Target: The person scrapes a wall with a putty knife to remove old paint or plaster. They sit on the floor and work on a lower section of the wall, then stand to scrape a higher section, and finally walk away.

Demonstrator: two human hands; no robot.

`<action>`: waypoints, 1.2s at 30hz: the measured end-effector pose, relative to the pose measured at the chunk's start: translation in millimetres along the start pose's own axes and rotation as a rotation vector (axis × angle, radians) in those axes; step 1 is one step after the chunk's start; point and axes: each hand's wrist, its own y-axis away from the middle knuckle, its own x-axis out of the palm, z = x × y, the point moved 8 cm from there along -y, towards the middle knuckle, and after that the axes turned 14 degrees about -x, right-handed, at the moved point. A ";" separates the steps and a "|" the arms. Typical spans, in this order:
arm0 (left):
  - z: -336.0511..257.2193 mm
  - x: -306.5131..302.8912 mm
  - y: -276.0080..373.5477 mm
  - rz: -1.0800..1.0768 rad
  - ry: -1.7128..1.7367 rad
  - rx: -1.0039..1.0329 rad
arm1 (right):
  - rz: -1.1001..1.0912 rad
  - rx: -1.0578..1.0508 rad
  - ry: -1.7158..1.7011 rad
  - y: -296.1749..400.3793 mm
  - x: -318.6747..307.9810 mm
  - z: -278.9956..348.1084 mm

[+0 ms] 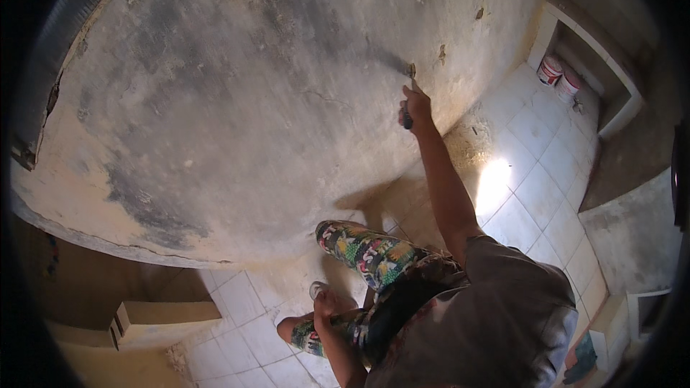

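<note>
My right hand (416, 108) reaches out to the stained, plastered wall (242, 91) and grips a scraper (407, 120) by its dark handle. The tool's narrow blade end meets the wall beside a small chipped patch (412, 70). My left hand (325, 304) is lower down, close to my knees, with its fingers closed around a small pale, rounded object (318, 289). What that object is cannot be told. Patterned shorts cover my bent legs, which are close to the wall's foot. A thin crack (329, 98) runs across the plaster left of the scraper.
White floor tiles (531, 129) run along the wall, with dust and debris (466, 145) at its foot. Two paint buckets (550, 70) (568, 87) stand by a recessed ledge (620, 70) at upper right. A low masonry block (167, 320) is at lower left. Bright light falls on the tiles.
</note>
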 end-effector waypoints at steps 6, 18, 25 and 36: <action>43.5 -41.7 -28.6 -0.063 -0.053 0.071 | 0.016 -0.005 -0.002 17.6 52.1 -3.3; -9.6 -11.3 -3.7 -0.061 -0.102 0.152 | -0.008 -0.108 0.103 2.4 19.1 5.4; -12.5 -2.0 15.9 -0.028 -0.118 -0.001 | 0.015 -0.165 0.219 9.7 11.4 14.9; -1.1 -7.7 16.1 -0.018 -0.013 -0.029 | -0.002 -0.077 -0.010 -1.7 13.7 8.7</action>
